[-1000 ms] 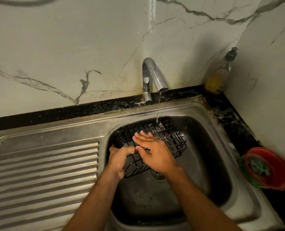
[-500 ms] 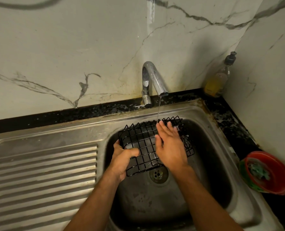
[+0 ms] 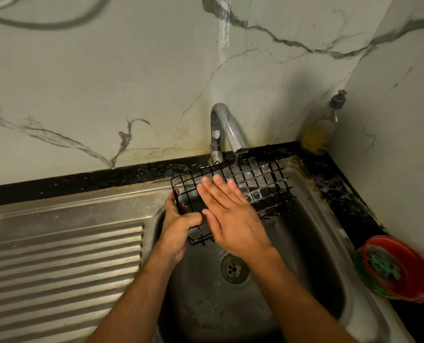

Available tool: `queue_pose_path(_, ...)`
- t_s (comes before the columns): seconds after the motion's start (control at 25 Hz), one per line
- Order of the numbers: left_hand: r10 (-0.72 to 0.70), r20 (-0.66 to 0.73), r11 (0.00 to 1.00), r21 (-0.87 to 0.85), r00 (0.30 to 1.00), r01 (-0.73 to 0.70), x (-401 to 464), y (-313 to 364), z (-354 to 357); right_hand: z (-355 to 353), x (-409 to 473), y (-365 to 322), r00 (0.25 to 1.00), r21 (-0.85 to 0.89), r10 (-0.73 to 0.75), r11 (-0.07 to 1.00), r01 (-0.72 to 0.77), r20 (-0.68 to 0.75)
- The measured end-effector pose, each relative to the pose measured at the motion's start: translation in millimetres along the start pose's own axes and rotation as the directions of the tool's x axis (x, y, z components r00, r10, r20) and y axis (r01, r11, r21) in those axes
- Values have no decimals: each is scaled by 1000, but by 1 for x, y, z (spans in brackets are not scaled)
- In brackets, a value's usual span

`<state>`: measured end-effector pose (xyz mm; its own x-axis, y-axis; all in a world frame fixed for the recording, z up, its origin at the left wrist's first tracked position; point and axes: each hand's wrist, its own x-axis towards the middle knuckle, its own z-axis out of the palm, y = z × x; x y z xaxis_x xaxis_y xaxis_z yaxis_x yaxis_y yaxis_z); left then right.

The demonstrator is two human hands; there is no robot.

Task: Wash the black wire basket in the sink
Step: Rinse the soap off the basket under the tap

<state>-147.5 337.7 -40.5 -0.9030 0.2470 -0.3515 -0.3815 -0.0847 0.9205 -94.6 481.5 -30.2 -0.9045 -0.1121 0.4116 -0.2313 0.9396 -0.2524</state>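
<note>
left hand (image 3: 178, 229) grip clamped on black wire basket (image 3: 255, 184) left edge, right hand (image 3: 233, 219) flat on it

Two bare forearms in view, no sleeves visible. Left hand (image 3: 178, 227) and right hand (image 3: 233, 216): bare, short trimmed fingernails, five digits each.

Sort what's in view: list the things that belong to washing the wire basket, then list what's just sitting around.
In use:
black wire basket, held over the sink
tap, running water onto it
left hand, gripping its edge
right hand, flat on the mesh

Just sitting around:
soap bottle in the corner
red bowl on the counter
ridged draining board
</note>
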Motion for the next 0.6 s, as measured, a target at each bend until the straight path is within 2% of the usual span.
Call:
queue_pose_path(0.04, 9, -7, 1000, -12, 1000, -10, 0, 1, -1, -4, 3, 12, 1000, 14, 20, 1000, -20, -3)
queue_pose_path(0.08, 19, -26, 1000, -16, 999, -20, 2, 2, -2, -8, 5, 27, 987, 34, 163, 986, -162, -15)
queue_pose_path(0.12, 37, -33, 999, -16, 999, -37, 3, 4, -2, -11, 7, 40, 932, 77, 362, 930, -358, -33)
queue_pose_path(0.16, 47, -43, 999, -13, 998, -48, 5, 6, -2, -12, 8, 48, 866, 97, 499, 864, -493, -41)
queue_pose_path(0.2, 57, -32, 998, -6, 998, -57, 7, 8, -2, -12, 10, 46, 853, 85, 520, 853, -515, -54)
queue_pose_path(0.24, 63, -14, 998, -1, 998, -63, 10, 10, -2, -10, 14, 37, 902, 59, 426, 904, -423, -73)
queue_pose_path(0.28, 70, 6, 997, 10, 998, -70, 13, 11, -3, -4, 14, 25, 966, 21, 247, 969, -246, -77)
queue_pose_path(0.32, 80, 21, 997, 13, 997, -80, 16, 13, -4, 2, 13, 19, 996, -10, 52, 999, -52, -67)
queue_pose_path(0.36, 83, 27, 996, 13, 996, -84, 18, 14, -5, 4, 12, 22, 995, -21, -78, 997, 77, -64)
queue_pose_path(0.4, 85, 19, 996, 6, 996, -85, 18, 15, -7, 3, 12, 32, 993, -18, -90, 996, 89, -73)
queue_pose_path(0.44, 85, 6, 996, -2, 996, -85, 19, 16, -8, 1, 11, 45, 993, -8, 15, 1000, -16, -116)
queue_pose_path(0.52, 83, -13, 996, -17, 996, -83, 21, 14, -12, -1, 5, 64, 905, 83, 358, 934, -348, -231)
queue_pose_path(0.56, 80, -14, 997, -22, 997, -81, 23, 12, -14, 0, 3, 63, 876, 98, 409, 912, -397, -258)
queue_pose_path(0.6, 83, -12, 996, -16, 997, -83, 24, 10, -15, 5, 3, 54, 905, 61, 338, 940, -334, -259)
